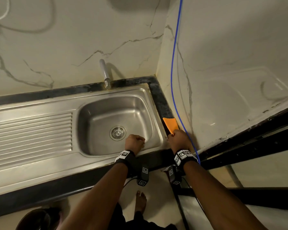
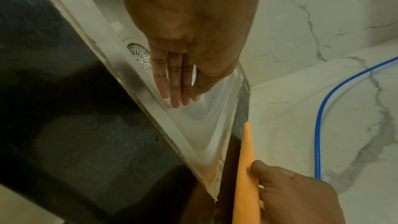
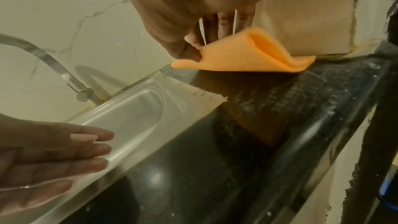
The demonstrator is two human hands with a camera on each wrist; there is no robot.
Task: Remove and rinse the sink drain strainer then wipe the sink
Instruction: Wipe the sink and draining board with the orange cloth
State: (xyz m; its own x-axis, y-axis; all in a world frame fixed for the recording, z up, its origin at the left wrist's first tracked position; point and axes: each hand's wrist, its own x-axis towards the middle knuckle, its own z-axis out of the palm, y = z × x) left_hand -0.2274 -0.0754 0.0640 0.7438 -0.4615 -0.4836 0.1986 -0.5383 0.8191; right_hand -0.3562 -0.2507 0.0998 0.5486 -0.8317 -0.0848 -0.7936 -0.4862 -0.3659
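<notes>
- The drain strainer sits seated in its drain at the middle of the sink basin floor, a round perforated metal disc; in my left wrist view I see only part of it past the fingers.
- My left hand hangs over the near wall of the basin, at about 4 o'clock from the strainer and near it but not touching it. From the head view it looks loosely bunched; the wrist views show the fingers laid out straight and close together, wet, holding nothing.
- My right hand is on the dark counter strip at 3 o'clock from the basin, thumb and fingers pinched on the near edge of an orange cloth.
- In the right wrist view the cloth is lifted and curled at the held end, while its far end lies on the counter against the wall.
- The cloth lies just beside the sink's right rim, outside the basin.
- The ribbed drainboard stretches from the basin towards 9 o'clock.
- The tap stands at 12 o'clock behind the basin, on the rear rim by the marbled wall.
- A blue cable runs down the corner of the walls at 1 o'clock and passes just right of my right wrist.
- Both wrists carry black bands with printed square markers.
- At 6 o'clock, below the counter edge, a bare foot stands on the pale floor.
</notes>
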